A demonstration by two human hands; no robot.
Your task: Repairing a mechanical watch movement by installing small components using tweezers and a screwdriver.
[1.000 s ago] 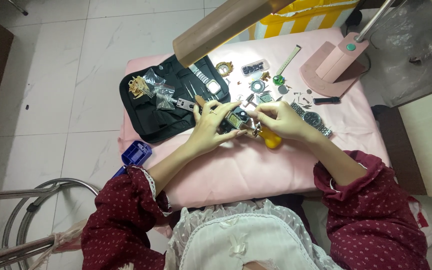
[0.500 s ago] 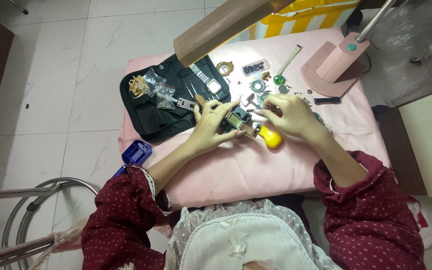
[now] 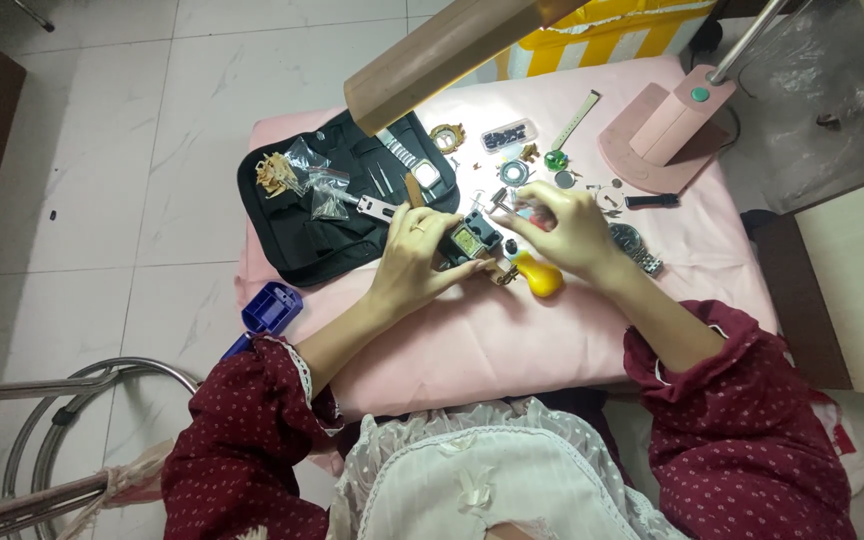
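Note:
My left hand [image 3: 410,262] grips a small black holder block with a square watch case [image 3: 472,240] in it and presses it on the pink cloth. My right hand [image 3: 564,228] hovers just right of the block. Its fingertips pinch a small metal piece [image 3: 500,200] above the block. A yellow-handled tool [image 3: 540,276] lies on the cloth below my right hand, with its tip against the block. Both sleeves are dark red with dots.
A black tool pouch [image 3: 322,235] with tweezers, a watch and small bags lies open at the left. Loose watch parts [image 3: 514,172], a silver watch [image 3: 638,246], a pink lamp base [image 3: 664,135] and the lamp head [image 3: 442,62] stand behind. A blue box [image 3: 272,308] hangs at the table's left edge.
My right hand has lifted off the yellow-handled tool, which now lies uncovered, and moved up toward the block with a small metal piece. The left hand has stayed on the block.

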